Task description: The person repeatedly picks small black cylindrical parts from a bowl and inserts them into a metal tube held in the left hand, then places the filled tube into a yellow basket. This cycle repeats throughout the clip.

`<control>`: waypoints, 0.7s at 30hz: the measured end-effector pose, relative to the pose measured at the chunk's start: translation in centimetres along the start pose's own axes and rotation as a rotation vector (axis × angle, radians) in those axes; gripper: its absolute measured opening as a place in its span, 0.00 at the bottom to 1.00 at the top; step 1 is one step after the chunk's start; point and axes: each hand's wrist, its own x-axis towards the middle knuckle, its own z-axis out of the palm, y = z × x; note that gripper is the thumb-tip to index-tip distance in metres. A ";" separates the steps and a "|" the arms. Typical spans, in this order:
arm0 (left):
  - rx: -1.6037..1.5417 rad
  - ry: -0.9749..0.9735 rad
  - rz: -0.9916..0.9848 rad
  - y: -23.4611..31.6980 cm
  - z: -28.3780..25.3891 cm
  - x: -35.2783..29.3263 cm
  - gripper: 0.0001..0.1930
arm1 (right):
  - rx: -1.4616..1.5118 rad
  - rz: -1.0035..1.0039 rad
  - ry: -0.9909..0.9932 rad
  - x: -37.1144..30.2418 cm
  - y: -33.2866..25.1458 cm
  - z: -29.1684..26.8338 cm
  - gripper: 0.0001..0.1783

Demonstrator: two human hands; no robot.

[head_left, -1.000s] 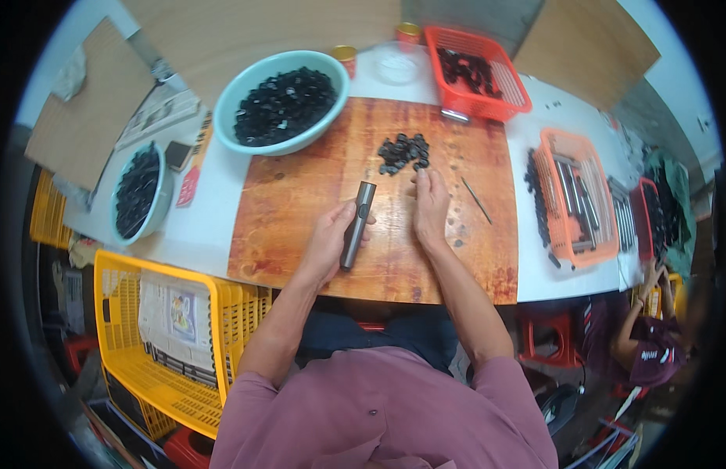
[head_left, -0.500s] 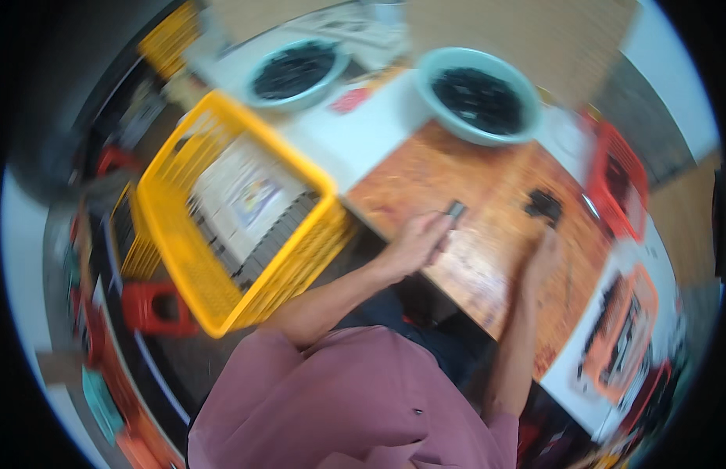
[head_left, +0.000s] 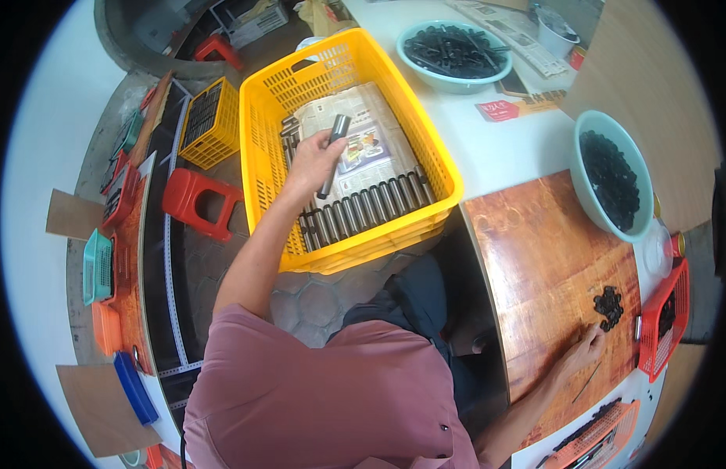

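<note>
My left hand [head_left: 313, 165] is closed around a dark tube with a shiny grey end [head_left: 341, 127], held tilted over the yellow crate [head_left: 445, 160]. Inside the crate, similar dark tubes [head_left: 368, 205] stand in a row along the near side, and newspaper [head_left: 390, 129] covers the middle. On the brown wood-patterned board, my right hand [head_left: 583, 349] has its fingertips drawn together at the near edge of a small pile of black pieces [head_left: 609, 306]. Whatever those fingers may pinch is too small to make out. A thin dark rod [head_left: 587, 383] lies beside that hand.
Two pale green bowls of black parts stand on the table, one at the back [head_left: 454, 82] and one at the right [head_left: 586, 195]. A red basket [head_left: 668, 332] and an orange basket [head_left: 613, 426] line the right side. A red stool [head_left: 183, 191] stands left of the crate.
The view has swung left. My left hand has gone with the tube from the board's edge to over the yellow crate. My right hand remains by the black pile.
</note>
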 end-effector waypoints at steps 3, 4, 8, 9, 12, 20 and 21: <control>0.372 0.044 -0.050 -5.1 -3.5 1.6 0.30 | -0.162 -0.101 -0.022 0.3 0.8 -0.3 0.15; 0.437 0.056 -0.068 -7.4 -3.8 1.8 0.31 | -0.128 -0.044 -0.038 0.3 0.5 0.0 0.16; 0.579 -0.051 -0.260 -12.9 -5.0 2.9 0.34 | -0.117 0.030 -0.049 -0.1 -1.0 0.7 0.17; 0.634 -0.014 -0.139 -13.7 -5.0 2.8 0.33 | -0.160 -0.009 -0.051 -0.1 -0.8 0.5 0.17; 0.223 -0.030 -0.432 -14.5 -5.2 3.2 0.28 | -0.189 -0.041 -0.046 0.0 -0.7 0.7 0.18; -0.304 -0.171 -0.580 -10.3 -4.3 2.9 0.20 | -0.240 -0.055 -0.061 0.5 0.3 0.0 0.19; -0.299 -0.187 -0.555 -10.0 -4.2 2.9 0.20 | -0.257 -0.064 -0.055 0.5 0.3 0.0 0.20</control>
